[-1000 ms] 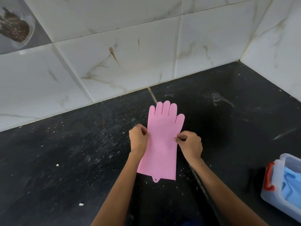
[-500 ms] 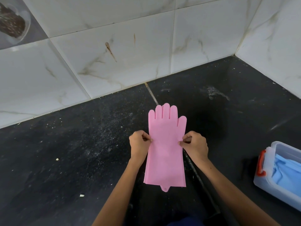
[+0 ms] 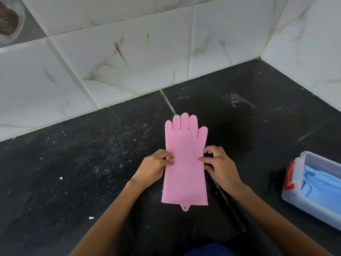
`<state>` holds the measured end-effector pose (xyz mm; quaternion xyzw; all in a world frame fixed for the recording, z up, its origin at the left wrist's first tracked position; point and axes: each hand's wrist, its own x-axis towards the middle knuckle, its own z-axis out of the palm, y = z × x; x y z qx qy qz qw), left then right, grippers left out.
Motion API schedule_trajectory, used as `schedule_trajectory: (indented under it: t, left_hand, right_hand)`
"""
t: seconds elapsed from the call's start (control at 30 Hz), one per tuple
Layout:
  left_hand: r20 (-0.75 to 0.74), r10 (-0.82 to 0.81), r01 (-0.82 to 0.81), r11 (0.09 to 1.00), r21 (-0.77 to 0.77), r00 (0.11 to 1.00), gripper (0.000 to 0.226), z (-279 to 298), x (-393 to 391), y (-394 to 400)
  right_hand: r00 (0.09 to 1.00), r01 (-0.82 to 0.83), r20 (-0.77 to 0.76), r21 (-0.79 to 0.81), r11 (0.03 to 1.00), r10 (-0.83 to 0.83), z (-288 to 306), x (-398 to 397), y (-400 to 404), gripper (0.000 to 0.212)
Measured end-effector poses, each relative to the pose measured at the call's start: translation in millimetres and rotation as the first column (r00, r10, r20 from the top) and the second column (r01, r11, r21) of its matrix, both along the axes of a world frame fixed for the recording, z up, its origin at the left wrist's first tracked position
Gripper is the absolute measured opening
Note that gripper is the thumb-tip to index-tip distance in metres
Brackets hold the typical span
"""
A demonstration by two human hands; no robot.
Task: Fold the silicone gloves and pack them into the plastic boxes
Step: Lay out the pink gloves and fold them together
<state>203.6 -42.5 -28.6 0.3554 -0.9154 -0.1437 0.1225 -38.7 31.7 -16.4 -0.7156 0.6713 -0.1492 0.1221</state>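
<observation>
A flat pink silicone glove (image 3: 185, 163) lies fingers-up on a dark, speckled stone floor (image 3: 73, 172), its cuff and small hanging tab nearest the camera. The person's left hand (image 3: 154, 167) pinches the glove's left edge at mid-length, thumb on top and fingers curled; the right hand (image 3: 219, 166) grips the opposite edge the same way, though whether its fingers reach under the silicone is hard to make out. Bare floor spreads wide to the left and ahead of the glove, up to the white marble-veined wall tiles (image 3: 129, 52) that meet in a corner at upper right. A grout seam (image 3: 168, 104) runs from the wall toward the glove's fingertips. Well to the right, at the frame's edge, sits a clear rectangular plastic box with a red latch (image 3: 295, 185), holding a folded pale blue glove (image 3: 319, 185). Pale crumbs dot the matte floor.
</observation>
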Motion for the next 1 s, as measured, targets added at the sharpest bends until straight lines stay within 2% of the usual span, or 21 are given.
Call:
schedule_trajectory:
  t: [0.07, 0.2, 0.33, 0.57, 0.77, 0.9, 1.0]
  left_hand:
    - [0.013, -0.046, 0.046, 0.999, 0.022, 0.999, 0.034, -0.5, 7.9, -0.8]
    - [0.028, -0.109, 0.108, 0.993, 0.036, 0.994, 0.037, -3.5, 15.0, -2.2]
    - [-0.009, -0.114, 0.114, 0.99, 0.08, 0.993, 0.034, -4.7, 16.8, -5.3]
    - [-0.131, -0.045, 0.061, 0.991, 0.117, 0.99, 0.028, -10.7, 15.8, -3.2]
    - [-0.177, -0.029, 0.049, 0.993, 0.106, 0.984, 0.022, -13.9, 15.3, -3.2]
    - [-0.331, 0.15, -0.068, 0.967, 0.247, 0.932, 0.019, -8.7, 1.9, -3.5]
    - [-0.368, 0.431, -0.265, 0.867, 0.422, 0.824, 0.021, -0.5, -17.4, -9.0]
  right_hand:
    - [0.995, -0.091, -0.04, 0.0, 0.996, 0.091, 6.6, -1.9, 5.1, 0.029]
    - [0.977, -0.162, -0.16, -0.133, 0.978, 0.14, 8.5, -7.5, 7.6, 0.03]
    - [0.967, -0.255, -0.06, -0.142, 0.957, 0.248, -3.2, -15.0, 6.9, 0.032]
    - [0.958, -0.287, -0.022, -0.142, 0.947, 0.287, -10.7, -21.8, 0.7, 0.036]
    - [0.957, -0.288, -0.013, -0.149, 0.946, 0.289, -11.8, -18.7, -2.7, 0.023]
    - [0.973, -0.145, 0.158, -0.153, 0.977, 0.169, -12.8, -13.0, -4.9, 0.014]
    - [0.941, 0.074, 0.337, -0.106, 0.992, -0.034, -12.5, -0.8, -14.8, 0.014]
